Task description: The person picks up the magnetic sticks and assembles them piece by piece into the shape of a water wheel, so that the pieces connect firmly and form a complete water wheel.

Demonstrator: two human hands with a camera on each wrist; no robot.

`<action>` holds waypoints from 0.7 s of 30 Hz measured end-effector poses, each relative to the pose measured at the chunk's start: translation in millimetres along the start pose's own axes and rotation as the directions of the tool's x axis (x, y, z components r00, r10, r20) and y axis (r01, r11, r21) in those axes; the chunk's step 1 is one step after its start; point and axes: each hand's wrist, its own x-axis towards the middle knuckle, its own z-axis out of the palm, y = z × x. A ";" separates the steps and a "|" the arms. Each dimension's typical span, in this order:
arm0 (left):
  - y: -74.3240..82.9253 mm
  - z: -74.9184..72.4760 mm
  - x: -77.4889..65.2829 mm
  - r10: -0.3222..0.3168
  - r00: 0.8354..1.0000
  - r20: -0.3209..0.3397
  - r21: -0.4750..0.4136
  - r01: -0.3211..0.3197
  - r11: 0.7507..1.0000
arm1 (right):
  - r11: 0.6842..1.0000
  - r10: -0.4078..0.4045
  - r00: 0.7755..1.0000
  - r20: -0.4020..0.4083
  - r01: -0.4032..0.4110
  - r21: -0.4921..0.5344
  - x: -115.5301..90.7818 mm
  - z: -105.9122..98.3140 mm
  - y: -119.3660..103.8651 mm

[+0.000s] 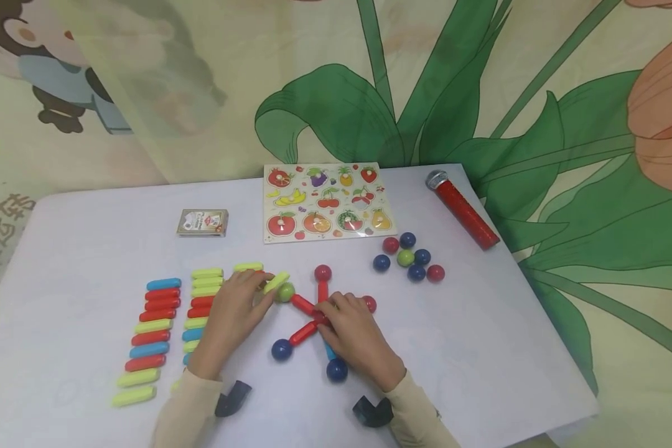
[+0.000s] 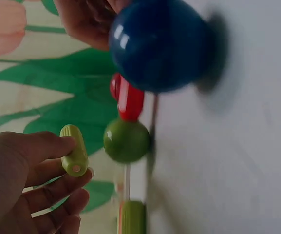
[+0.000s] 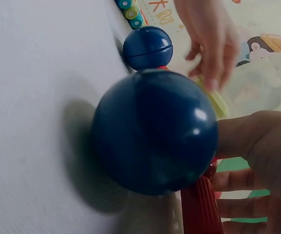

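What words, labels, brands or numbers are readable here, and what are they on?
"时来运转": on the patterned backdrop, far left of the head view; the lowest character is faint.
Small box: printed, but too small to read.
Right wrist view: characters on the backdrop, cut off and unreadable.

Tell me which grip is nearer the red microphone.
The right grip: it is below-left of the microphone in the head view; the left grip, pinching a yellow stick, is farther left.

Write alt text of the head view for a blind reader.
A person's left hand pinches a yellow-green rod near a star of rods and balls that the right hand holds. Loose rods lie left, loose balls right, on a white table.
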 end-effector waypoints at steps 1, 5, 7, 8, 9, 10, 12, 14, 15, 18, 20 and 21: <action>4.4 1.2 4.5 0.023 1.000 0.001 -0.016 -0.023 1.000 | 1.000 -0.004 1.000 -0.002 0.004 0.002 -0.5 0.1 0.6; 18.6 12.2 19.2 0.079 0.996 0.033 -0.015 -0.079 0.997 | 1.000 -0.019 1.000 -0.011 0.019 0.006 -2.8 1.1 1.6; 22.4 18.2 22.8 0.082 0.995 0.060 0.010 -0.083 0.997 | 1.000 -0.023 1.000 -0.010 0.023 0.014 -3.9 1.4 1.5; 23.8 20.3 23.8 0.076 0.994 0.076 0.029 -0.079 0.996 | 1.000 -0.024 1.000 -0.010 0.024 0.016 -4.4 1.7 1.3; 24.6 22.1 24.3 0.073 0.993 0.093 0.048 -0.077 0.996 | 1.000 -0.025 1.000 -0.008 0.026 0.017 -4.6 2.0 1.5; 25.3 23.6 24.6 0.068 0.992 0.106 0.062 -0.074 0.995 | 0.999 -0.027 1.000 -0.009 0.027 0.019 -4.8 2.1 1.6; 26.0 25.9 25.0 0.056 0.991 0.125 0.087 -0.067 0.994 | 0.999 -0.027 1.000 -0.011 0.027 0.017 -5.2 2.2 2.1; 26.3 27.6 25.8 0.051 0.989 0.137 0.109 -0.066 0.992 | 0.999 -0.029 0.999 -0.018 0.030 0.014 -5.5 2.2 2.6; 26.4 28.3 26.3 0.052 0.988 0.142 0.113 -0.069 0.991 | 0.999 -0.030 0.999 -0.020 0.030 0.013 -5.6 2.0 2.8; 26.9 29.8 27.5 0.055 0.986 0.158 0.121 -0.075 0.990 | 0.999 -0.031 0.999 -0.024 0.031 0.020 -5.5 2.1 3.8; 27.0 29.9 28.0 0.056 0.984 0.168 0.115 -0.076 0.990 | 0.999 -0.031 0.999 -0.021 0.032 0.026 -5.4 2.4 4.4; 26.2 29.8 28.1 0.056 0.984 0.170 0.114 -0.076 0.991 | 0.999 -0.031 0.999 -0.020 0.032 0.030 -5.3 2.5 4.7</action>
